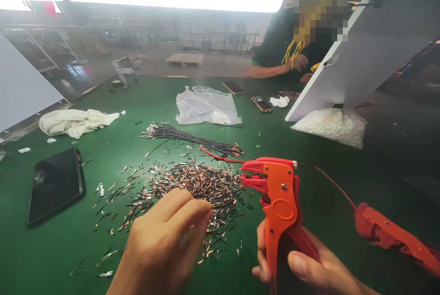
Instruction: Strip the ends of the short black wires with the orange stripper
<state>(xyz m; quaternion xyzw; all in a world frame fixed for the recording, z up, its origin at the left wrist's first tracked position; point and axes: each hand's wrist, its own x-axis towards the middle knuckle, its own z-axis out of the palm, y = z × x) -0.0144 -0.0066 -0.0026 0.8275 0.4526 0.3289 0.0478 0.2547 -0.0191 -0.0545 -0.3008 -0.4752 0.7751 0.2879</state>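
Note:
My right hand (302,265) grips the handles of an orange wire stripper (280,199) held upright over the green table (343,180). A red wire (220,157) lies just left of the tool's jaws; whether they clamp it I cannot tell. My left hand (165,244) hovers with fingers pressed together above a pile of stripped wire offcuts (195,187); what it pinches, if anything, is hidden. A bundle of black wires (185,137) lies behind the pile.
A black phone (55,185) lies at the left, a white cloth (74,122) behind it. A clear plastic bag (206,107), two phones and a bag of white parts (332,125) sit farther back. A second red tool (395,235) lies at the right. Another person works across the table.

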